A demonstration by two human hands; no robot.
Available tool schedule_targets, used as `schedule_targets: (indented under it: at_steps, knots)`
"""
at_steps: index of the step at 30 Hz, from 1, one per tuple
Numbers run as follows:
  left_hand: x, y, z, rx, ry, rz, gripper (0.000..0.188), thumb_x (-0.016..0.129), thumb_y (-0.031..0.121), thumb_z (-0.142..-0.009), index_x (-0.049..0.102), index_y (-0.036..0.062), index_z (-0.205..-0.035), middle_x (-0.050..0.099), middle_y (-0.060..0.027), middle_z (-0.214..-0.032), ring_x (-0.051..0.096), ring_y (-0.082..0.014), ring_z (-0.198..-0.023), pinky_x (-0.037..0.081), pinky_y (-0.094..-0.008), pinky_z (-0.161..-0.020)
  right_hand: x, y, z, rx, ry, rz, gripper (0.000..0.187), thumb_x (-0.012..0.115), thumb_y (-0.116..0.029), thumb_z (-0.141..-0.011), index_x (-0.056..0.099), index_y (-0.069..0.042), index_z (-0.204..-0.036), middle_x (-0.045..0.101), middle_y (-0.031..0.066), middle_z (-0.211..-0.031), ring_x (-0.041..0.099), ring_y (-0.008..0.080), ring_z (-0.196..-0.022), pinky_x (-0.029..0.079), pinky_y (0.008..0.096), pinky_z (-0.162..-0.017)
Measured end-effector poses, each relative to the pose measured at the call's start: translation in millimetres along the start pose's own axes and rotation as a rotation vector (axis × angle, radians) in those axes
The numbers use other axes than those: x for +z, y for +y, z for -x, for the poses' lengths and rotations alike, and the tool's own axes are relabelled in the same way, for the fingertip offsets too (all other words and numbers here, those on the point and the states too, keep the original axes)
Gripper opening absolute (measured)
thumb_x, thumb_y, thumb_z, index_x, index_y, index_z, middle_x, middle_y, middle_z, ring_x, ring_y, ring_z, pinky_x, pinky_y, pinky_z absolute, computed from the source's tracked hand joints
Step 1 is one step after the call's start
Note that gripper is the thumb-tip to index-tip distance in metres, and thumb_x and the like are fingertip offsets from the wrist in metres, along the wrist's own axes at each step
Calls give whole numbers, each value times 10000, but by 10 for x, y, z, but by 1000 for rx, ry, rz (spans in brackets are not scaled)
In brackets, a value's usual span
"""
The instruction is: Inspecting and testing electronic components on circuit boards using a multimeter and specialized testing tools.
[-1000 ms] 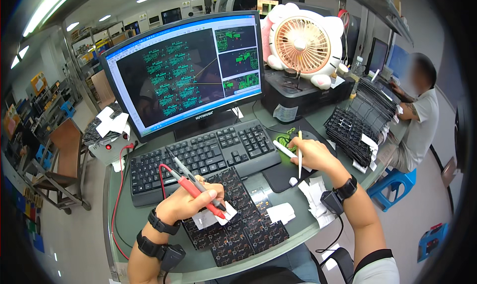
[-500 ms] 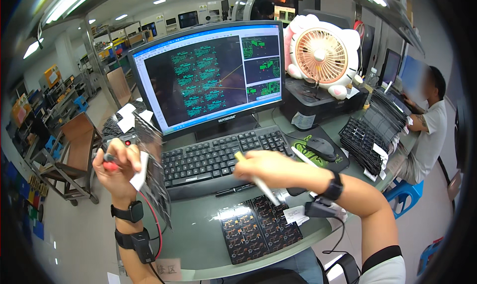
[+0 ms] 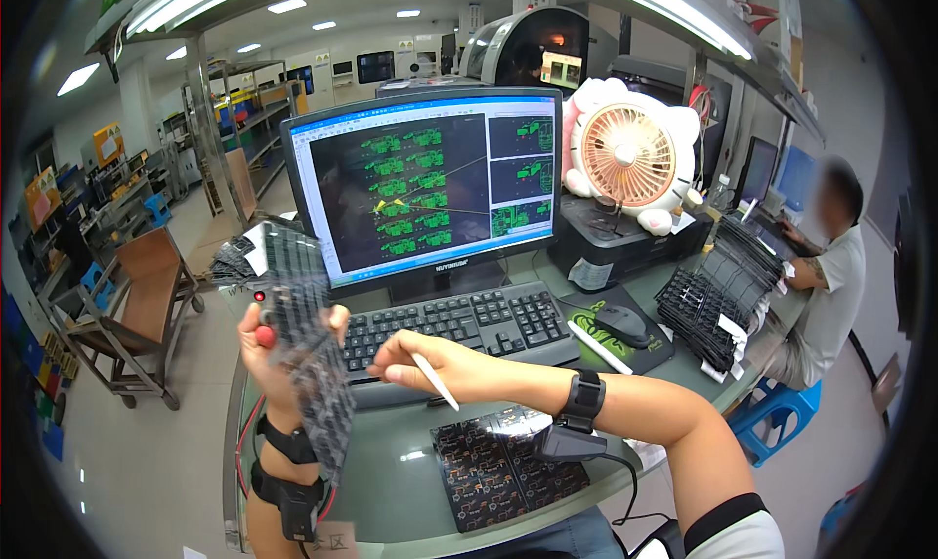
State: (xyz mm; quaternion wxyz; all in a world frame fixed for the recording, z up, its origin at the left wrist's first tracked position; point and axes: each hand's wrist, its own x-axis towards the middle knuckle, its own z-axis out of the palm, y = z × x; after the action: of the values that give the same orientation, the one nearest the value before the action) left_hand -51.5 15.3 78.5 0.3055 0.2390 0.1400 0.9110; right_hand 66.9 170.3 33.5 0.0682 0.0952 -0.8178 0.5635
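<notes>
left hand (image 3: 269,373) holds circuit panel (image 3: 311,344) | right hand (image 3: 440,365) holds white stick (image 3: 437,384) | keyboard (image 3: 528,322) before monitor (image 3: 430,193)

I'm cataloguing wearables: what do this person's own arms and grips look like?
The left grip and right grip are ungloved. The left forearm wears a black wristband and a strapped black box. The right forearm has a black watch-like band and a second black box with a black cable. The right sleeve is short, whitish, black-hemmed; no left sleeve shows.
</notes>
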Motion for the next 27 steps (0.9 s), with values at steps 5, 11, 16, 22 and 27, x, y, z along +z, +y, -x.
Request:
schedule_targets:
  at_steps: [5,11,16,22,27]
  knots:
    - [-122,-295,97,-135,-245,5,399,387,417,-919,356,126,-649,472,-30,-563,475,-270,-595,429,-400,-736,105,-253,180,266,23,-519,433,569,-409,-945,466,-99,-1229,585,30,-1107,580,154,-1068,490,355,-919]
    - [-80,-439,249,-181,13,-22,440,355,463,-907,525,86,-756,615,-114,-714,593,-270,-750,480,-386,-649,-84,-26,531,205,128,-748,307,612,-291,-936,534,-64,-1128,591,46,-1062,592,142,-953,494,314,-862]
    - [-378,-502,173,-476,-241,-126,513,355,452,-887,585,-5,-934,645,-150,-952,600,-226,-878,474,-340,-785,-598,-26,1015,177,478,-574,234,688,-249,-880,593,-70,-997,592,-12,-895,547,76,-844,458,250,-770]
    - [-327,-659,172,-566,-248,-432,360,415,394,-905,518,57,-832,561,-92,-688,440,-131,-541,380,-266,-574,-1074,308,1464,115,638,-205,155,685,-167,-881,612,-42,-934,586,-22,-846,516,50,-787,425,212,-730]
    - [-434,-726,176,-639,-300,-553,359,421,396,-930,536,63,-864,577,-90,-779,446,-95,-600,352,-221,-549,-1170,497,1592,151,652,-199,134,692,-139,-877,615,-42,-930,596,-10,-841,532,60,-795,437,215,-739]
